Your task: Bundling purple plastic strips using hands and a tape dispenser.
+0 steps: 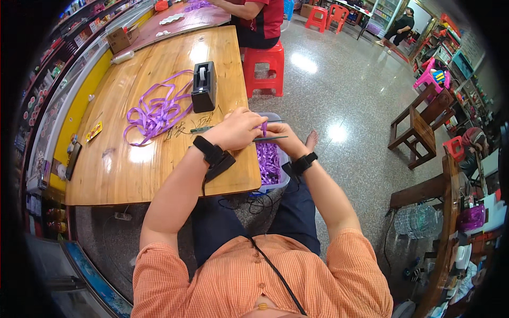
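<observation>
My left hand [241, 129] is closed at the table's right edge, its fingertips pinching a bit of purple ribbon [264, 128]. Close against it is my right hand [283, 139], also closed, with a thin dark greenish strip [271, 138] across its fingers; its exact kind is unclear. Below both hands stands a plastic tub [285, 159] full of purple ribbon pieces. A loose tangle of long purple ribbon [156, 117] lies on the table, running up to a black tape dispenser [204, 87]. A short green object [200, 130] rests on the wood beside my left wrist.
The wooden table [116, 180] has dark handwriting on it and a small yellow card [94, 131] at left. Beyond, a person in red [260, 24] sits on a red stool [263, 69] at a pinkish table. A wooden chair [421, 124] stands on the right.
</observation>
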Action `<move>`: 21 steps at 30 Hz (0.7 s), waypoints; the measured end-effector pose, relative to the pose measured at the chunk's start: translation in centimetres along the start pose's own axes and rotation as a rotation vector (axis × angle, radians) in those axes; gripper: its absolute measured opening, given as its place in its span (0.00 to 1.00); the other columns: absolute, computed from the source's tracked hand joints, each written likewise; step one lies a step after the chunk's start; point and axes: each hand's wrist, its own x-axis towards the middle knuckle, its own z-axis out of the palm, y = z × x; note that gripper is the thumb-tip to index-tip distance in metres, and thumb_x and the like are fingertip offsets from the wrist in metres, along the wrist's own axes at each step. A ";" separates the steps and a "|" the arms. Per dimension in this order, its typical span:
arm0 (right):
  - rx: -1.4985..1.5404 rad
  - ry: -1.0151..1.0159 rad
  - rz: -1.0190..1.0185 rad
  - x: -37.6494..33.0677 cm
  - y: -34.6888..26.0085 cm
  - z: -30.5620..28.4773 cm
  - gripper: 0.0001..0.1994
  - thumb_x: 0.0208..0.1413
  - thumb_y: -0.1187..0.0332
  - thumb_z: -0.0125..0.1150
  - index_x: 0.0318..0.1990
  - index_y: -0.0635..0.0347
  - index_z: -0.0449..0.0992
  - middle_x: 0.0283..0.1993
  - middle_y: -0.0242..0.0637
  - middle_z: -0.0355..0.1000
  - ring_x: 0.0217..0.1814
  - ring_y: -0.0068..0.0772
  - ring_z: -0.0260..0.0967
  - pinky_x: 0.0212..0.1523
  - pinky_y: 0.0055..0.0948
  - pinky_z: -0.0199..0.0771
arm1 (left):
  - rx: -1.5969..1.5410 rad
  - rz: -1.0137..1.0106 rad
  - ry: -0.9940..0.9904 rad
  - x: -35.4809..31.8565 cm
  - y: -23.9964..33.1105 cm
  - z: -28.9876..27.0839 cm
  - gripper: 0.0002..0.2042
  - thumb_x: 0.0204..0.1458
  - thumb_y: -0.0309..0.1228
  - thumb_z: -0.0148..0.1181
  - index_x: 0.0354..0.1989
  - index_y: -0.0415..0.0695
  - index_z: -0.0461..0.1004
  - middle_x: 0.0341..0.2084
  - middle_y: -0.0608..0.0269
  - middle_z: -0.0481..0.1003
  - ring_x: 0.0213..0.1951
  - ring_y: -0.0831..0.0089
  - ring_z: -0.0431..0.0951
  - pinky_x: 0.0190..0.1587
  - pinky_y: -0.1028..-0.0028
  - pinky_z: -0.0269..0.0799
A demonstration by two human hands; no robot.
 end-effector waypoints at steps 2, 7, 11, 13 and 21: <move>0.073 0.013 0.085 -1.2 1.8 0.7 0.13 0.63 0.65 0.60 0.48 0.65 0.79 0.42 0.33 0.79 0.43 0.21 0.74 0.45 0.24 0.76 | 0.004 0.003 0.016 0.1 -0.5 0.8 0.19 0.58 0.32 0.54 0.58 0.41 0.72 0.52 0.53 0.74 0.59 0.54 0.66 0.63 0.62 0.60; 0.144 0.027 0.339 -5.6 4.7 3.4 0.13 0.63 0.61 0.60 0.39 0.64 0.80 0.32 0.28 0.76 0.31 0.20 0.73 0.35 0.23 0.76 | 0.000 -0.021 0.040 -0.3 0.3 0.6 0.19 0.58 0.32 0.54 0.58 0.41 0.72 0.53 0.54 0.74 0.59 0.54 0.66 0.64 0.62 0.59; 0.035 0.008 0.486 -9.7 7.2 5.1 0.11 0.61 0.64 0.62 0.34 0.64 0.80 0.25 0.30 0.75 0.23 0.23 0.72 0.25 0.23 0.72 | -0.009 -0.011 0.063 -0.2 -0.1 0.9 0.20 0.58 0.32 0.54 0.58 0.41 0.72 0.54 0.54 0.74 0.59 0.55 0.66 0.64 0.63 0.59; -0.014 0.004 0.601 -11.7 8.4 6.0 0.10 0.61 0.67 0.60 0.33 0.66 0.80 0.26 0.36 0.77 0.24 0.27 0.75 0.26 0.26 0.77 | -0.023 -0.020 0.053 -0.2 -0.1 0.9 0.20 0.58 0.32 0.55 0.58 0.41 0.72 0.54 0.54 0.74 0.59 0.55 0.66 0.64 0.64 0.59; 0.216 -0.038 0.781 -17.9 8.3 8.2 0.10 0.63 0.66 0.58 0.39 0.63 0.79 0.30 0.36 0.78 0.26 0.25 0.76 0.29 0.24 0.79 | 0.036 -0.038 0.021 -0.5 1.2 0.2 0.19 0.57 0.32 0.54 0.56 0.37 0.72 0.52 0.50 0.75 0.56 0.53 0.69 0.62 0.63 0.63</move>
